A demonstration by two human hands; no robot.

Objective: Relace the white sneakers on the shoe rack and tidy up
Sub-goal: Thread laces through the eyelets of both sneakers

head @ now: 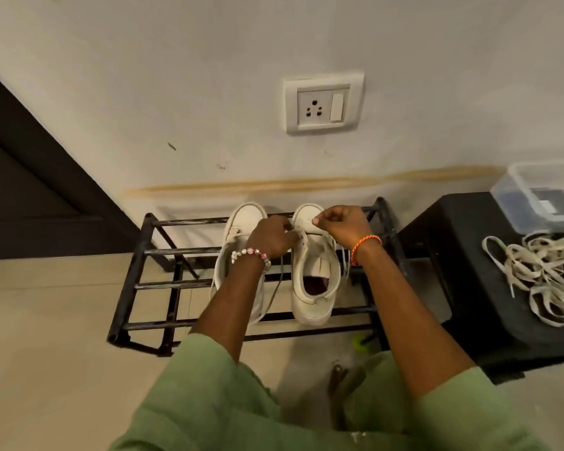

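Two scuffed white sneakers (313,275) sit toes to the wall on a black metal-bar shoe rack (163,281). The left hand (271,237) pinches the eyelet edge; the right hand (342,222) pinches a thin lace. Flat cream laces (541,271) lie tangled on a black stool (469,288).

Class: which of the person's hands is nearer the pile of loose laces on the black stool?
Right. The right hand is over the right-hand sneaker, closer to the laces; the left hand is farther left.
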